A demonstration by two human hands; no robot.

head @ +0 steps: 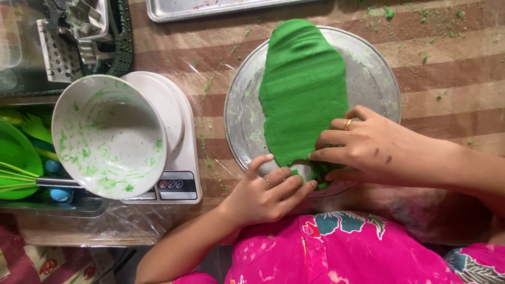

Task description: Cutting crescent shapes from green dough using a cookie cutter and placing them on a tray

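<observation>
A flat, matte sheet of green dough (pixel 304 89) lies lengthwise across a round, scuffed metal tray (pixel 376 79), its far end overhanging the rim at 12 o'clock and its near end reaching the rim at 6 o'clock. The sheet's edges are wavy and uneven. The right hand (pixel 368 150), wearing a gold ring, comes in from 3 o'clock with fingers bent and pressed onto the dough's near right edge. The left hand (pixel 271 192), also ringed, sits at 6 o'clock, fingers curled loosely and touching the dough's near end; neither hand closes around anything. Bare metal shows on both sides of the dough. At 9 o'clock a white bowl (pixel 108 137) smeared with green stands on a white kitchen scale (pixel 176 179), just beside the tray. Green crumbs dot the striped, plastic-covered worktop (pixel 447 68), which lies open toward 2 o'clock.
</observation>
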